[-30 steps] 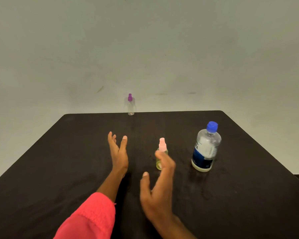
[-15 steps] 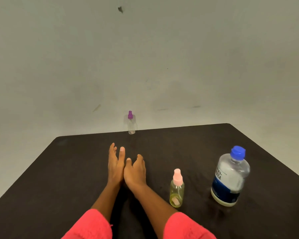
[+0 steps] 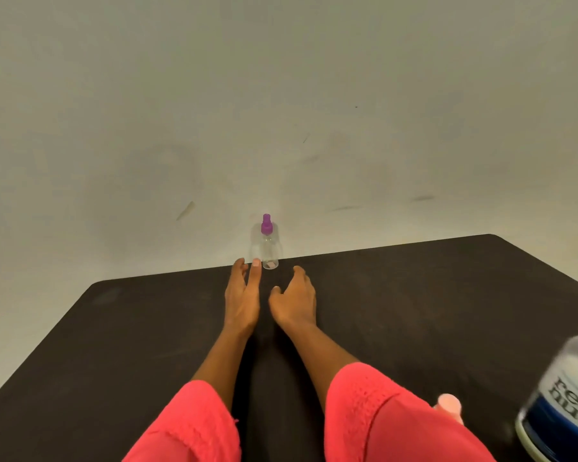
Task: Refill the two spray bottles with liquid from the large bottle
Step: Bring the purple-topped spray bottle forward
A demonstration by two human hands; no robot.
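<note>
With the left grip [image 3: 242,298] and right grip [image 3: 294,301] both spread and empty beside the purple-capped spray bottle [image 3: 268,248] at the far edge of the surface [image 3: 114,328], we should take its body low, keep it upright and bring it toward the large bottle [image 3: 568,395] by the right edge.

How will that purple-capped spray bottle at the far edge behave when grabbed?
The purple-capped spray bottle looks clear and nearly empty, so it is probably light. Tall and narrow, standing at the far edge of the table, it may tip or fall off if nudged.
</note>
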